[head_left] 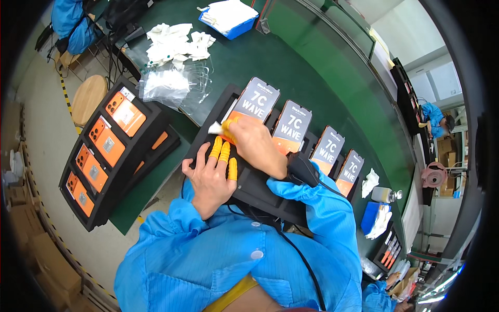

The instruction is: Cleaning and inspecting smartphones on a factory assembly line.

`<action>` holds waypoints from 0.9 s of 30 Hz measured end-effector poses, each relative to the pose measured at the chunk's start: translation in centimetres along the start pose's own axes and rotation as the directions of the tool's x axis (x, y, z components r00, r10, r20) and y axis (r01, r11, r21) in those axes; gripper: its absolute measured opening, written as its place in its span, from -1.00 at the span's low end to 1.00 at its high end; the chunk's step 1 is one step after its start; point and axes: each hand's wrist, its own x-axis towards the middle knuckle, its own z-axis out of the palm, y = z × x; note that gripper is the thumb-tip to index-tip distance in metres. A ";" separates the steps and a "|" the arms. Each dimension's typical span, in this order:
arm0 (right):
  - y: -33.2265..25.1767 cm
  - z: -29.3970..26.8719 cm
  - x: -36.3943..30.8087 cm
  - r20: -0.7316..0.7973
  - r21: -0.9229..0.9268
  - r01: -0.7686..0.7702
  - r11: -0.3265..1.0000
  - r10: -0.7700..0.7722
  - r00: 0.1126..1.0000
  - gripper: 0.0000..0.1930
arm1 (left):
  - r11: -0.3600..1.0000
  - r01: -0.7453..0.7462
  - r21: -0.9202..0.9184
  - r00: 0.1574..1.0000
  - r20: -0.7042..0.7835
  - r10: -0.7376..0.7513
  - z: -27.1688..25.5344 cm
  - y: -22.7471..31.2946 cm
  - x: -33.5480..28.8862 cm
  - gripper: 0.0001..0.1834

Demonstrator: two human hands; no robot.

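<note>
My right hand [254,143], with yellow finger cots and a black band [303,169] at the wrist, pinches a folded white cloth [215,128]. It is over the left end of a black foam tray [260,188]. My left hand [210,177] lies beside it, its fingers in yellow cots stretched onto the tray's near edge and spread apart. An orange edge shows under the right fingers; the rest of that item is hidden. Several phones with grey-and-orange printed screen films stand in the tray, including a left one [256,96] and a middle one [292,122].
At left, another black tray [106,195] holds orange phones, backs up, on a similar tray. Clear plastic bags [174,86] and white cloths [174,41] lie on the green table, near a blue bin [236,28]. A metal-topped bottle [383,195] and small blue box [370,216] are at right.
</note>
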 end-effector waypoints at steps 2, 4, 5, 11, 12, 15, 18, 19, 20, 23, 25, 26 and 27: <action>-0.2 -0.4 -0.4 0.154 0.013 0.018 1.000 -0.020 0.988 -0.85 | 0.999 -0.001 -0.043 1.000 -0.002 0.000 0.2 -0.2 -0.1 -0.77; 0.1 -0.3 -0.8 0.140 0.020 0.049 0.999 -0.051 0.989 -0.83 | 0.999 -0.004 -0.040 1.000 0.000 0.004 0.1 -0.3 -0.2 -0.77; 0.1 -0.4 -0.9 0.175 0.016 0.061 0.998 -0.063 0.983 -0.82 | 0.999 0.002 -0.040 1.000 0.004 -0.002 0.1 -0.3 -0.3 -0.76; 0.2 -1.3 -2.3 0.191 0.026 0.095 0.995 -0.098 0.977 -0.80 | 0.999 -0.019 -0.039 0.999 -0.047 0.017 0.2 -0.3 0.0 -0.76; 0.3 -1.4 -2.7 0.190 0.022 0.093 0.995 -0.095 0.977 -0.80 | 0.999 -0.024 -0.031 0.999 -0.042 0.023 0.2 -0.3 0.0 -0.76; 0.1 -1.8 -3.8 0.192 0.017 0.067 0.998 -0.069 0.979 -0.80 | 0.998 -0.048 -0.031 0.994 -0.102 0.044 0.6 -0.3 0.3 -0.83; 0.3 -2.7 -4.6 0.178 0.027 0.075 0.997 -0.079 0.981 -0.82 | 0.999 -0.025 -0.032 0.999 -0.047 0.023 0.2 -0.3 0.1 -0.78; 0.1 -3.6 -4.8 0.166 0.056 0.071 0.996 -0.079 0.983 -0.83 | 0.999 -0.033 -0.029 0.998 -0.049 0.032 0.3 -0.4 0.1 -0.78; 0.0 -4.3 -5.0 0.154 0.085 0.066 0.994 -0.079 0.985 -0.84 | 0.999 -0.045 -0.028 0.997 -0.059 0.043 0.4 -0.6 0.1 -0.78; 0.0 -7.8 -6.3 0.055 0.095 0.014 0.995 -0.019 0.998 -0.78 | 0.997 -0.063 -0.044 0.994 -0.088 0.059 0.4 -0.7 0.3 -0.77; -0.5 -11.1 -7.5 0.027 0.145 -0.132 0.981 0.129 0.991 -0.78 | 0.997 -0.053 -0.063 0.995 -0.087 0.048 -0.1 -0.7 0.5 -0.74; -0.7 -12.4 -8.3 0.045 0.176 -0.237 0.955 0.233 0.972 -0.78 | 0.996 -0.064 -0.066 0.995 -0.086 0.058 0.0 -0.8 0.7 -0.74; -1.0 -13.5 -9.1 0.051 0.202 -0.335 0.920 0.332 0.942 -0.84 | 0.996 -0.063 -0.062 0.995 -0.086 0.057 0.2 -1.0 0.9 -0.75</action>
